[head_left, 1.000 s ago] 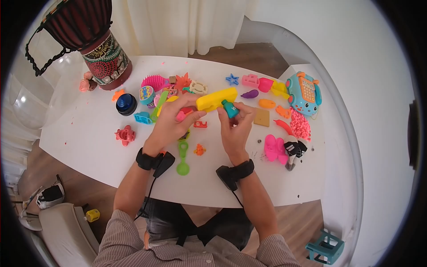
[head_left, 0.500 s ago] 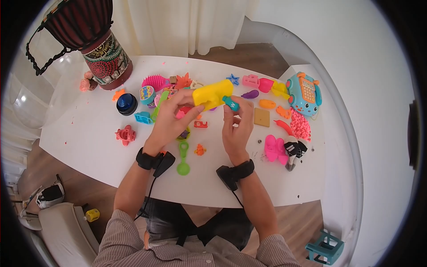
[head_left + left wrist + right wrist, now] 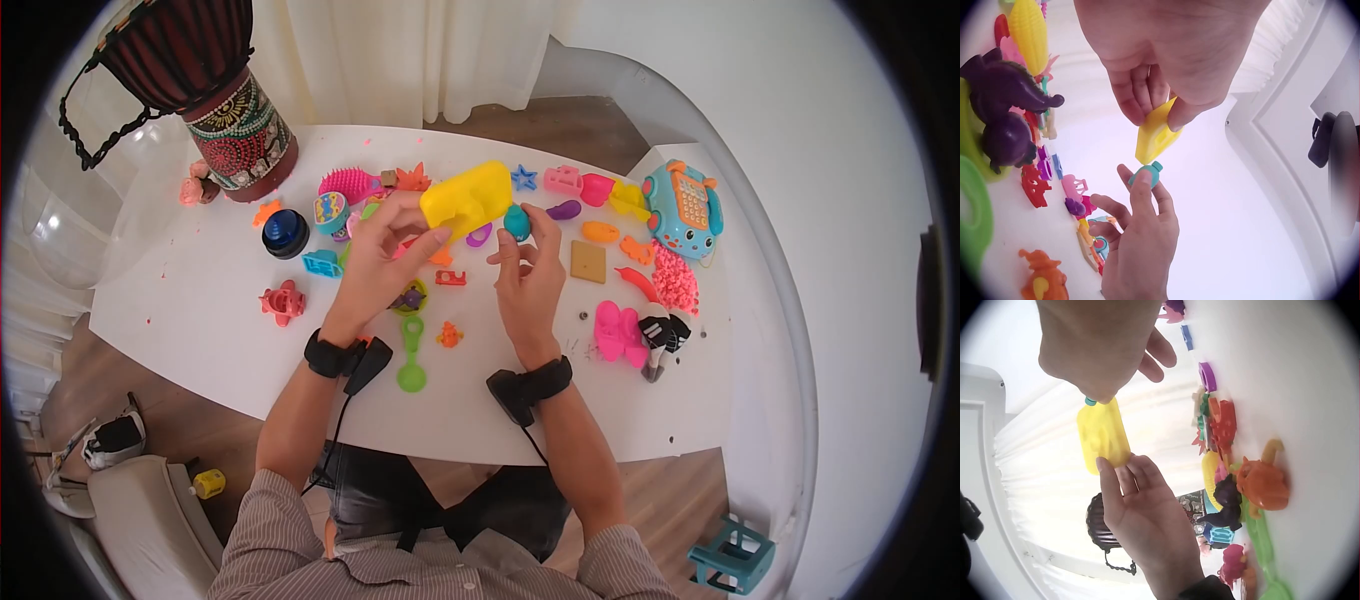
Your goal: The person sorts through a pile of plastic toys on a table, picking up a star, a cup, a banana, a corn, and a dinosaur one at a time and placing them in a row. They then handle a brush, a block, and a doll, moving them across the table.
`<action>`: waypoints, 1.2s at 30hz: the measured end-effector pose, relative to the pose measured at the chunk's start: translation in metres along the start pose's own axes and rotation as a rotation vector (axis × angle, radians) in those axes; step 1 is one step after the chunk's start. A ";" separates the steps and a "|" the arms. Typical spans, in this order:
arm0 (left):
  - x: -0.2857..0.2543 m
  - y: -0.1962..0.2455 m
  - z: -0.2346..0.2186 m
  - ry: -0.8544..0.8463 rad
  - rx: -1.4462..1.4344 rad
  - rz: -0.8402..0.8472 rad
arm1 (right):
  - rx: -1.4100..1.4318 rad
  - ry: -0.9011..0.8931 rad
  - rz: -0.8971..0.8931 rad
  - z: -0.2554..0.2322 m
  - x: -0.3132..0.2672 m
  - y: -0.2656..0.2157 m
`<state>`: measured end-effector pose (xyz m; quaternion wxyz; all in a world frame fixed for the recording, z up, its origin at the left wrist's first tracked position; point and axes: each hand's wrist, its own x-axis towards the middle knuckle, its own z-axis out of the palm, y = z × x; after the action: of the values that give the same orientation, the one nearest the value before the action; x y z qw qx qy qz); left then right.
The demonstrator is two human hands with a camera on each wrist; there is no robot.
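Observation:
My left hand point(image 3: 385, 255) pinches a yellow block point(image 3: 468, 200) with a recessed shape in its face, thumb on the near side and fingers behind. In the left wrist view the block point(image 3: 1156, 136) is seen edge-on, tilted. My right hand point(image 3: 530, 290) pinches a small teal bottle-shaped piece point(image 3: 517, 223) with a narrow neck between thumb and fingertips. The teal piece point(image 3: 1154, 174) is close below the block's lower end in the left wrist view. From the right wrist, the right hand point(image 3: 1097, 350) hides most of it. Both things are held above the table.
Small toys lie behind and under the hands: a green spoon point(image 3: 412, 360), an orange figure point(image 3: 450, 336), a purple eggplant point(image 3: 565, 210) and a tan square point(image 3: 588, 262). A toy phone point(image 3: 685, 210) stands at the right, a drum point(image 3: 240, 140) at the back left.
The yellow block has risen, moved left and turned its recessed face more toward the head camera. The teal piece has moved up slightly and tipped, its marked side no longer facing the camera.

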<state>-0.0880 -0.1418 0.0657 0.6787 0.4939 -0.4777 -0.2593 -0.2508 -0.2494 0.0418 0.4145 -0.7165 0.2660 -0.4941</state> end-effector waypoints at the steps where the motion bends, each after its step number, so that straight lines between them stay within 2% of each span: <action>1: 0.000 -0.001 0.000 0.002 0.001 0.011 | 0.000 0.000 0.000 0.000 0.000 0.000; 4: -0.001 0.001 0.001 0.005 0.064 0.033 | 0.114 -0.015 0.092 0.000 -0.002 -0.004; 7: -0.002 0.007 0.000 -0.019 0.162 0.023 | 0.149 0.042 -0.011 -0.001 -0.002 -0.008; 9: -0.002 0.008 0.000 -0.044 0.199 0.001 | -0.111 0.062 -0.254 -0.003 -0.002 -0.004; 15: -0.003 0.008 0.003 -0.064 0.083 -0.025 | 0.005 0.068 -0.309 0.000 -0.004 0.000; 20: -0.002 0.008 0.003 -0.042 0.004 -0.041 | -0.030 0.076 -0.315 0.001 -0.001 -0.004; 27: -0.002 0.013 0.001 -0.071 0.074 -0.038 | -0.109 0.093 -0.251 -0.001 -0.001 -0.005; 36: -0.003 0.007 0.001 -0.052 0.189 0.095 | -0.082 0.135 -0.142 -0.001 0.000 -0.002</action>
<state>-0.0906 -0.1373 0.0710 0.6281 0.5254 -0.5404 -0.1935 -0.2517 -0.2484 0.0437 0.3300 -0.7150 0.2615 -0.5581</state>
